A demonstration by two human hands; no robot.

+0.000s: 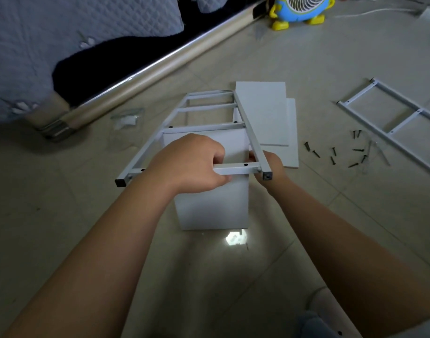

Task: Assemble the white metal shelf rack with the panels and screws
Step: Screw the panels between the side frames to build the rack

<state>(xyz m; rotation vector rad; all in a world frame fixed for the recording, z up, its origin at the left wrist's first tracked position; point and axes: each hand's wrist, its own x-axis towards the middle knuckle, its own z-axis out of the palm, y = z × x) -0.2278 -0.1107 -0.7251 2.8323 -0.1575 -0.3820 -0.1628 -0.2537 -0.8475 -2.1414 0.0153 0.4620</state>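
A white metal ladder-shaped side frame (pixel 204 107) is held tilted above the floor, its near end toward me. My left hand (pixel 189 164) grips the frame's nearest crossbar (pixel 236 169), fingers curled over it. My right hand (pixel 273 167) is mostly hidden behind the frame's right rail near its black end cap; what it holds is unclear. A white panel (pixel 212 206) stands under the crossbar. Two more white panels (pixel 267 113) lie stacked on the floor behind. Several black screws (pixel 335 152) are scattered to the right.
A second white side frame (pixel 389 123) lies on the tiled floor at the right. A clear plastic bag (pixel 127 119) lies left of the frame. A bed with a grey quilt (pixel 63 45) fills the upper left. A yellow-blue fan (pixel 301 8) stands at the back.
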